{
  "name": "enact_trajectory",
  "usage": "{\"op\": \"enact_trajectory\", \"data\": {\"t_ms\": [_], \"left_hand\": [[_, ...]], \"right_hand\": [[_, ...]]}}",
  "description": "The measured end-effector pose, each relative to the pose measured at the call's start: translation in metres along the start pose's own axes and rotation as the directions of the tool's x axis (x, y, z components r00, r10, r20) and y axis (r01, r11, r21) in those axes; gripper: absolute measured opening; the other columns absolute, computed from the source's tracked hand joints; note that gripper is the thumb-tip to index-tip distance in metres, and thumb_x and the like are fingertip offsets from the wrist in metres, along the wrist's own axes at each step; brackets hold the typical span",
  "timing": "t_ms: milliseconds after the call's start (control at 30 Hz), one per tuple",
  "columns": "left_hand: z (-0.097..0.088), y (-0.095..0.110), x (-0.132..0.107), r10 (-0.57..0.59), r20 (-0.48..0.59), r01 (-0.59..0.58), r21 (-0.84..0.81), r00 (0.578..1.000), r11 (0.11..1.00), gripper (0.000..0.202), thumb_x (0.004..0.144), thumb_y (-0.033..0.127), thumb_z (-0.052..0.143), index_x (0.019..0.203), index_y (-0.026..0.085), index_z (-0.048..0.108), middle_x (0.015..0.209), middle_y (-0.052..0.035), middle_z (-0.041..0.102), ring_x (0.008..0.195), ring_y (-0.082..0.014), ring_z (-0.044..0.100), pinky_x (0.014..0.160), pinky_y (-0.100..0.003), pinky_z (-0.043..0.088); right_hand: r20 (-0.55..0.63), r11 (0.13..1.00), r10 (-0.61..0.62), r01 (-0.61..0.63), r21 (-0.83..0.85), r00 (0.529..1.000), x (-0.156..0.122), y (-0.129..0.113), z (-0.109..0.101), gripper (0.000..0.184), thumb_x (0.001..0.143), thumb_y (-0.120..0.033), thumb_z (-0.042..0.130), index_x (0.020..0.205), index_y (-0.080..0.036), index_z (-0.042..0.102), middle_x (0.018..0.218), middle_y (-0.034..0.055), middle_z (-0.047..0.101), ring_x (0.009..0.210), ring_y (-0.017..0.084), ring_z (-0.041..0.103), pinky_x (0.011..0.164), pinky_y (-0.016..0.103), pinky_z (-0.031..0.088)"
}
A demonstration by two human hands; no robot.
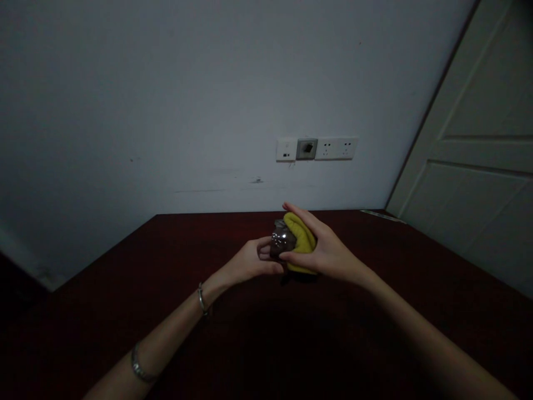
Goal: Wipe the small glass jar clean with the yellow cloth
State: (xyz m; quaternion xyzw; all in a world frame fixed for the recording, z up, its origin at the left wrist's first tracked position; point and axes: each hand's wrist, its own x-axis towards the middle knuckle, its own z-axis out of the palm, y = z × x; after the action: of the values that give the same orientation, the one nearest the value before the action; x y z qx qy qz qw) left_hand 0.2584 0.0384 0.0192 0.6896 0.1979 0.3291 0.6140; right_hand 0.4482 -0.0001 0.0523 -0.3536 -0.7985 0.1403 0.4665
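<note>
My left hand (249, 260) grips a small, shiny, see-through cup (281, 240) that looks like glass. It is held above the dark red table, and its exact shape is hard to make out in the dim light. A folded yellow cloth (303, 238) is in my right hand (328, 253), pressed against the right side of the cup. The thumb of that hand lies across the front, and its fingers reach over the top of the cloth. Part of the cup is hidden behind the cloth and the fingers.
The dark red table (200, 344) meets a pale wall (208, 100) at its back edge. Sockets (336, 148) and a grey switch plate (307, 149) sit low on the wall. A white panelled door (478, 155) stands at right. A thin flat strip (383, 216) lies at the back right.
</note>
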Motion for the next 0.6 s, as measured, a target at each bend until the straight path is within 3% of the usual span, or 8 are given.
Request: {"op": "enact_trajectory", "data": {"t_ms": [100, 200, 300, 433, 600], "left_hand": [[-0.004, 0.007, -0.001, 0.025, 0.049, -0.031, 0.131, 0.998, 0.991, 0.071, 0.054, 0.033, 0.084, 0.119, 0.018, 0.058, 0.125, -0.0135, 0.06, 0.118, -0.0314, 0.055, 0.103, -0.052, 0.036], [-0.005, 0.014, -0.002, 0.038, -0.04, -0.026, 0.27, 0.998, 0.962, 0.085, 0.051, 0.025, 0.085, 0.129, 0.018, 0.049, 0.132, -0.0162, 0.054, 0.125, -0.033, 0.048, 0.106, -0.056, 0.03], [-0.006, 0.014, -0.002, 0.053, -0.124, -0.008, 0.339, 0.991, 0.941, 0.102, 0.047, 0.024, 0.087, 0.137, 0.017, 0.038, 0.135, -0.0205, 0.048, 0.126, -0.0343, 0.045, 0.106, -0.056, 0.029], [-0.007, 0.012, 0.003, 0.097, -0.105, -0.065, 0.274, 0.99, 0.959, 0.107, 0.047, 0.022, 0.087, 0.139, 0.019, 0.033, 0.139, -0.0207, 0.043, 0.127, -0.0346, 0.044, 0.106, -0.054, 0.031], [-0.004, 0.016, 0.014, 0.062, 0.066, -0.07, 0.119, 0.996, 0.99, 0.105, 0.049, 0.017, 0.086, 0.138, 0.022, 0.031, 0.134, -0.0168, 0.048, 0.122, -0.0347, 0.048, 0.101, -0.052, 0.039]], "right_hand": [[-0.029, 0.975, 0.148, -0.141, 0.172, 0.989, 0.003, 0.004, -0.002, 0.09, 0.062, -0.031, 0.078, 0.141, -0.025, 0.035, 0.14, 0.0138, 0.045, 0.125, 0.03, 0.048, 0.104, 0.052, 0.038], [0.01, 0.904, 0.288, -0.275, 0.326, 0.958, 0.006, 0.006, -0.003, 0.092, 0.061, -0.033, 0.078, 0.141, -0.021, 0.034, 0.137, 0.0167, 0.049, 0.117, 0.03, 0.055, 0.098, 0.05, 0.045], [0.055, 0.857, 0.344, -0.337, 0.389, 0.937, 0.007, 0.006, -0.004, 0.092, 0.061, -0.033, 0.078, 0.141, -0.02, 0.034, 0.137, 0.017, 0.049, 0.115, 0.03, 0.057, 0.096, 0.048, 0.047], [0.068, 0.859, 0.328, -0.328, 0.394, 0.942, 0.007, 0.004, -0.006, 0.089, 0.062, -0.032, 0.078, 0.14, -0.021, 0.036, 0.136, 0.0159, 0.051, 0.112, 0.028, 0.059, 0.094, 0.047, 0.049], [0.085, 0.852, 0.339, -0.344, 0.395, 0.937, 0.008, 0.001, -0.007, 0.087, 0.062, -0.029, 0.077, 0.139, -0.02, 0.037, 0.132, 0.0145, 0.054, 0.109, 0.028, 0.06, 0.092, 0.046, 0.051]]}}
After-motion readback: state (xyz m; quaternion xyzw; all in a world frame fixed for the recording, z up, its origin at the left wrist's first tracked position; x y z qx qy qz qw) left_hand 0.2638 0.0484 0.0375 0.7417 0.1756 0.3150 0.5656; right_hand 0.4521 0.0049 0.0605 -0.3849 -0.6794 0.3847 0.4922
